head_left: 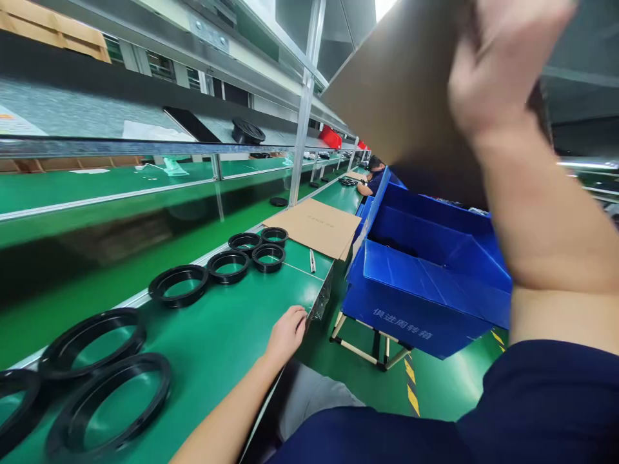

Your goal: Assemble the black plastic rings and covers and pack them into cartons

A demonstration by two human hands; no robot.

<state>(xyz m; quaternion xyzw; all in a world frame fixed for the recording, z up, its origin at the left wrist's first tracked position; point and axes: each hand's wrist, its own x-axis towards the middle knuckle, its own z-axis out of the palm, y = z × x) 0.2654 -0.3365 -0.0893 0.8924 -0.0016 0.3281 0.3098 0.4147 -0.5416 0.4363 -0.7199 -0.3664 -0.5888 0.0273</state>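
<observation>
My right fingers (pixel 510 48) are closed on the brown sheet (pixel 401 90), raised higher than the blue box (pixel 411 280), long axis unclear; my left fingers (pixel 294 319), farther off, curl at the worktop (pixel 217 348) edge, grip uncertain.

Left hand (pixel 286 335) curls low; blurred right hand (pixel 505 67), raised, seemingly grips.

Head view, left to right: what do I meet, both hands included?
Black ring cut by the left edge → lower large black ring → left hand → slim tool → raised right hand. Left out: blue box and brown panel, which overlap the right hand's span.
</observation>
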